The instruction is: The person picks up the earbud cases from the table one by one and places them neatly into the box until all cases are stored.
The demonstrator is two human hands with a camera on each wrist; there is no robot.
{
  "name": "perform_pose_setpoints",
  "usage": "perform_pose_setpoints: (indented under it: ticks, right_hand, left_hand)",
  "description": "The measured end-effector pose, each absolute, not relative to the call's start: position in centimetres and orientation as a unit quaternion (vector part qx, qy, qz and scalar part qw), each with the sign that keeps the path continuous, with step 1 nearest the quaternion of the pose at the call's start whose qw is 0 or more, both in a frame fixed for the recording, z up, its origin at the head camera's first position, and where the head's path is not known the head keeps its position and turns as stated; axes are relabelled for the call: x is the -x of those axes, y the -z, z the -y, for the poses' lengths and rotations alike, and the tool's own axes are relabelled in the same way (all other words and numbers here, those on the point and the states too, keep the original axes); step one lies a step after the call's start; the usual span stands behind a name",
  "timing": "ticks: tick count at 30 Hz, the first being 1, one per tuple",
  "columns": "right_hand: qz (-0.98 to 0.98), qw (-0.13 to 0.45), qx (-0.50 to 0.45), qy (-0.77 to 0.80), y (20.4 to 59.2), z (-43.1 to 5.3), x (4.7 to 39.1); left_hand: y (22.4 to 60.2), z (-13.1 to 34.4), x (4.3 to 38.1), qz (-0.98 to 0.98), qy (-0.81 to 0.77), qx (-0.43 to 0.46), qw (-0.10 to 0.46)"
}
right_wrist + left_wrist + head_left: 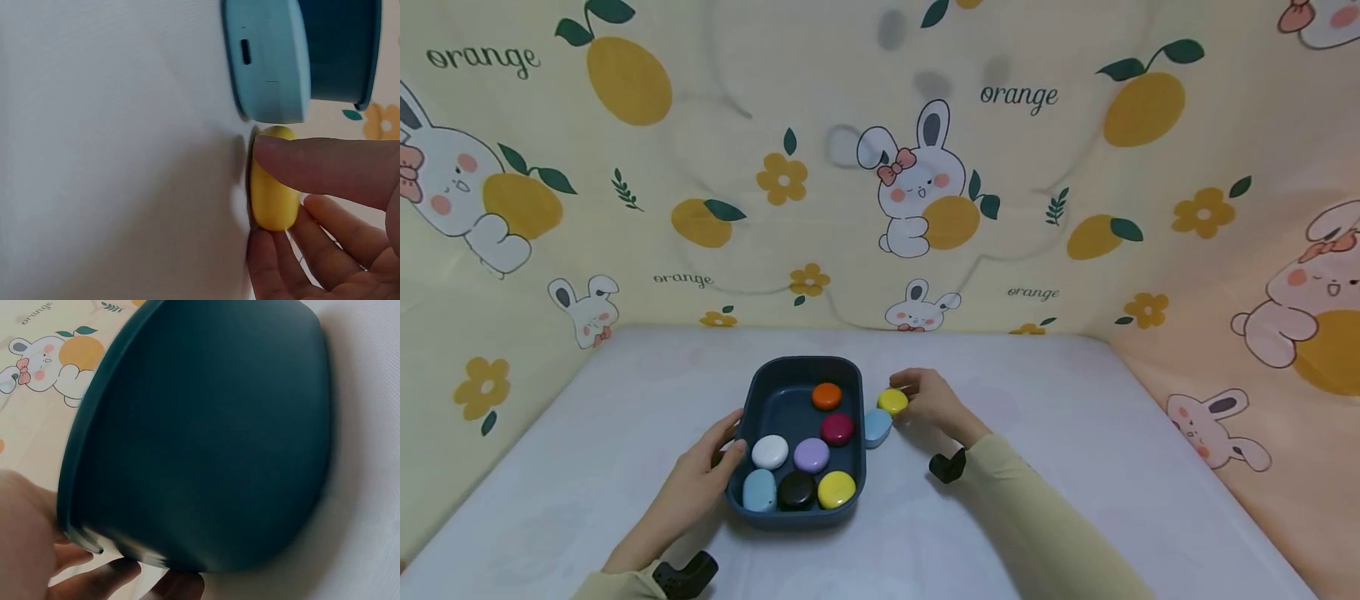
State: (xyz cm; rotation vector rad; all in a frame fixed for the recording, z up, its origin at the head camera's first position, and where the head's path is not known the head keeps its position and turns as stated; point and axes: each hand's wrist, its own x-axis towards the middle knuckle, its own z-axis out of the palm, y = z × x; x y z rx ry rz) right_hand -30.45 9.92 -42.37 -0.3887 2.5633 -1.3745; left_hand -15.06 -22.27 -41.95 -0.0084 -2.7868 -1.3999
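Observation:
A dark blue rectangular tray [805, 521] stands on the table, its inside facing the head camera. My left hand [700, 475] grips its left side, thumb at the rim and fingers against the outer wall. In the left wrist view the tray's wall [206, 437] covers most of the picture. Just right of the tray, my right hand [936, 402] pinches a glossy yellow rounded disc [892, 402] between thumb and fingers. In the right wrist view this yellow disc [275, 200] stays low at the table surface. Beside it lies a light blue rounded piece [877, 427] with a small dark slot.
Inside the tray lie an orange disc [827, 397], a dark red one [837, 429], a white one [770, 452], a purple one [812, 456], a light blue piece [759, 491], a black disc [797, 491] and another yellow disc [837, 490]. A patterned backdrop [820, 167] rises behind the white table [1037, 383].

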Motion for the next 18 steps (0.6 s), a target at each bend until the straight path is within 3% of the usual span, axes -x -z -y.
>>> perform_pose_setpoints:
  ticks: [18]
  right_hand:
    - [-0.879, 0.086, 0.104, 0.457, 42.63, -9.93, 30.64]
  left_hand:
    - [41.9, 22.21, 15.17, 0.892, 0.451, -0.002, 0.009]
